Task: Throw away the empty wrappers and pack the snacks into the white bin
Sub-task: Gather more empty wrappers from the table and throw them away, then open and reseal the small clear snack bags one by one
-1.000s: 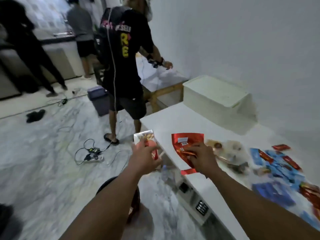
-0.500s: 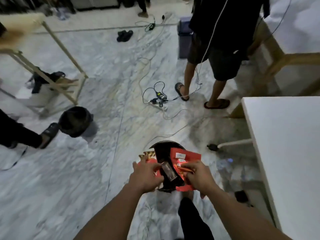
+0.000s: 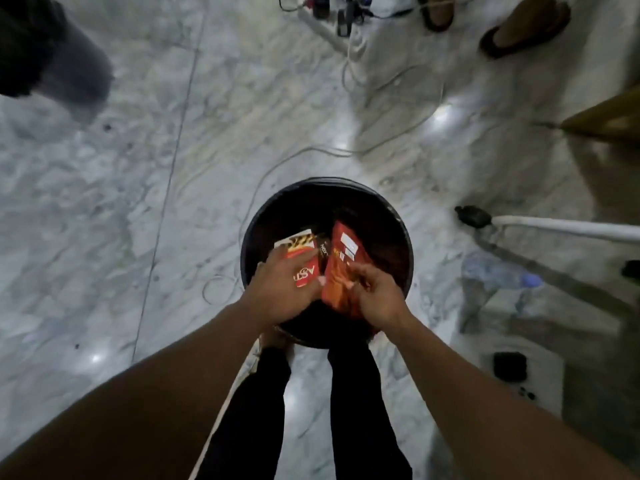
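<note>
A round black trash bin (image 3: 394, 216) stands on the marble floor right below me. Over its mouth my left hand (image 3: 280, 289) grips a red-and-white snack box (image 3: 304, 263), with a small dark wrapper (image 3: 323, 251) beside it. My right hand (image 3: 375, 292) pinches a large red foil wrapper (image 3: 341, 271), which hangs into the bin opening. Both hands are side by side above the near half of the bin. The white bin and the snacks are out of view.
A power strip and cables (image 3: 332, 15) trail across the floor ahead. Another person's sandalled feet (image 3: 519, 26) stand at the top right. A white table leg (image 3: 561, 228) slants in from the right, with a plastic bottle (image 3: 498, 275) beneath it. My legs are under the bin.
I have turned from the table and bent over the bin. Both hands carried the box and red wrapper from table height down over the bin's mouth.
</note>
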A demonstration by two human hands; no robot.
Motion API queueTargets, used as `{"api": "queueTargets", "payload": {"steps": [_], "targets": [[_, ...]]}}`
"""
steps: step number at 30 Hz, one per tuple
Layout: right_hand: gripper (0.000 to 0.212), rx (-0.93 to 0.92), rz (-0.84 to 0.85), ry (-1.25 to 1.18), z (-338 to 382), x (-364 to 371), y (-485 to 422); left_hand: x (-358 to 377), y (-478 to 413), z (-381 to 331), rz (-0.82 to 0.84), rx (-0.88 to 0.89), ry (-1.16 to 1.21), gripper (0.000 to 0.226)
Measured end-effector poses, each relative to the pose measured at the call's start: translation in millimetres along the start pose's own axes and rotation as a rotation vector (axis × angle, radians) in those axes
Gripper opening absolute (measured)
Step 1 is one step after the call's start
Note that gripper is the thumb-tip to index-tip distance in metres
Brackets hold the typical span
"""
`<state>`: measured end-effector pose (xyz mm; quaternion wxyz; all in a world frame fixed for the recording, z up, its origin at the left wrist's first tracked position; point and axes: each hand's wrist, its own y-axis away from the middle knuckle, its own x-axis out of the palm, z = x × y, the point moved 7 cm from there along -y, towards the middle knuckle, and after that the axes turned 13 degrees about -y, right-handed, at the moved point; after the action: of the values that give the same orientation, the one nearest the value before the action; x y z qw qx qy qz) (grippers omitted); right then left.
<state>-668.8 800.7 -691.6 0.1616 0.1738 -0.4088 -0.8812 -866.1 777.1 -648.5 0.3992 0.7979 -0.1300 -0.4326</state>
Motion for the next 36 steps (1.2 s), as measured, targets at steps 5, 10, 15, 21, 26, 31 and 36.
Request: {"api": "queueTargets", "payload": {"steps": [5,10,15,21,26,31,36], "targets": [[0.027,0.111,-0.068,-0.008,-14.8,4.0,1.1,10.7,-7.4,25.1,0.114,0.005,-0.078,0.084],[0.011,0.128,-0.049,-0.007,28.4,-14.8,49.0,-30.3,23.8,-10.3,0.229,0.071,-0.299,0.082],[0.018,0.049,-0.146,0.010,112.4,-57.2,135.5,-104.4,91.6,-99.4,0.236,0.224,-0.428,0.081],[0.027,-0.055,-0.230,-0.055,190.5,-98.5,283.3,-171.4,201.0,-205.6,0.145,0.463,-0.545,0.057],[0.032,-0.124,-0.415,-0.117,187.3,-151.3,401.8,-156.6,284.4,-276.0,0.204,0.598,-0.720,0.064],[0.030,-0.159,-0.670,-0.215,136.8,-220.6,511.1,-107.5,382.0,-364.2,0.218,0.800,-0.826,0.063],[0.022,-0.150,-0.835,-0.297,45.8,-267.7,610.5,-24.5,473.5,-430.7,0.193,0.969,-0.871,0.059]]}}
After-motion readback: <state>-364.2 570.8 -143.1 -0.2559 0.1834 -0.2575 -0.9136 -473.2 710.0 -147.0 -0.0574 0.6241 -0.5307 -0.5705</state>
